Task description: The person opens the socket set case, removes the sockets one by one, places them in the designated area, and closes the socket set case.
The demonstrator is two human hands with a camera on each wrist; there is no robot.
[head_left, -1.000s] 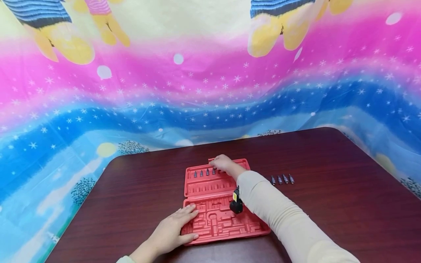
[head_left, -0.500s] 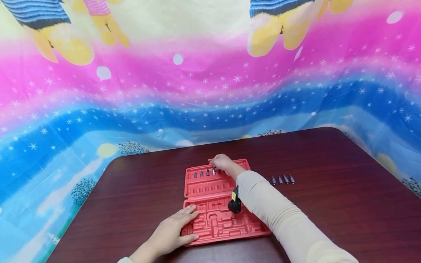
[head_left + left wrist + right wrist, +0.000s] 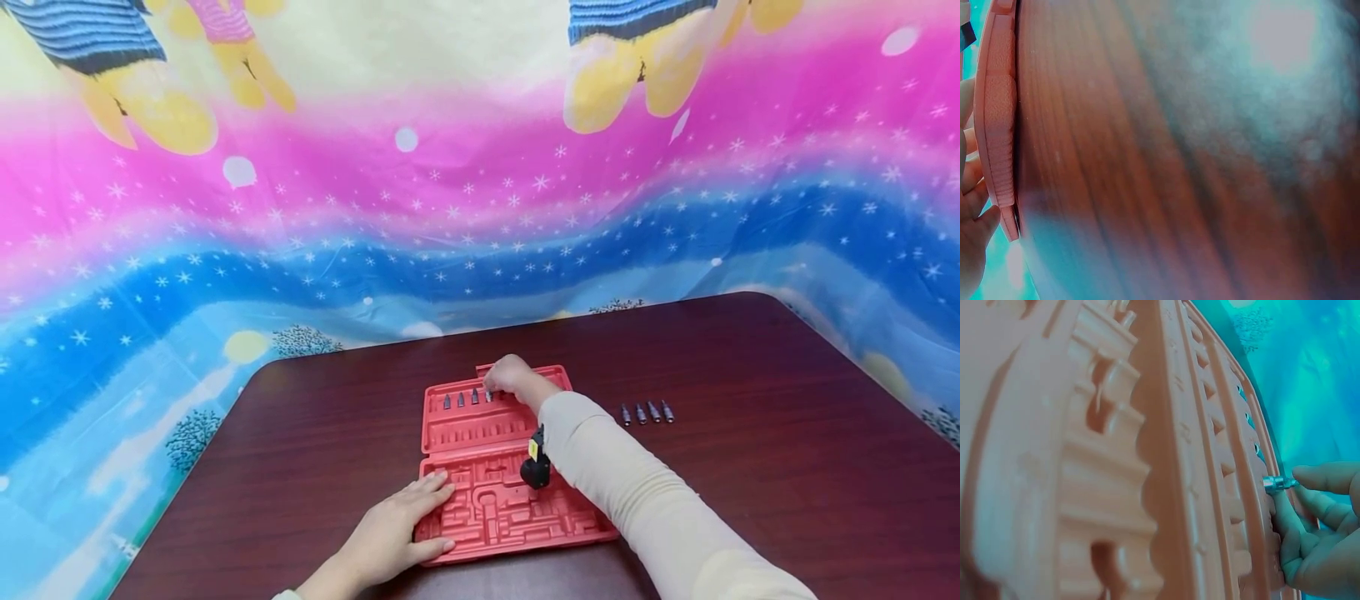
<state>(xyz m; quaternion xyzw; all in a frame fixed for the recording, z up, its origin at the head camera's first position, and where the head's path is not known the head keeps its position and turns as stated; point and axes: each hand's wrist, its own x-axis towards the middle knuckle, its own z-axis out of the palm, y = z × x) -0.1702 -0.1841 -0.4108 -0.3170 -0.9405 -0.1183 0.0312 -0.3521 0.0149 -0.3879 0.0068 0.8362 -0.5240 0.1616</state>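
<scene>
A red plastic tool case [image 3: 480, 552] lies spread out on the dark table, its moulded slots facing up. My left hand [image 3: 393, 525] rests on the near left edge with fingers spread; its fingers [image 3: 971, 200] touch the case's side in the left wrist view. My right hand [image 3: 512, 375] reaches to the far half and pinches a small metal screwdriver bit [image 3: 1277, 483] seated in the upper row. Three dark bits, one being the leftmost bit [image 3: 447, 402], stand in slots to its left. My hand hides the slots farther right.
Several loose bits [image 3: 647, 412] lie in a row on the table [image 3: 750, 467], right of the case. A black wrist camera [image 3: 536, 462] hangs under my right sleeve, over the case's near half. A patterned cloth [image 3: 480, 208] hangs behind the table.
The bit under my right fingers came into view at the row's fourth place, and my right hand shifted very slightly over it. My left hand has kept its place.
</scene>
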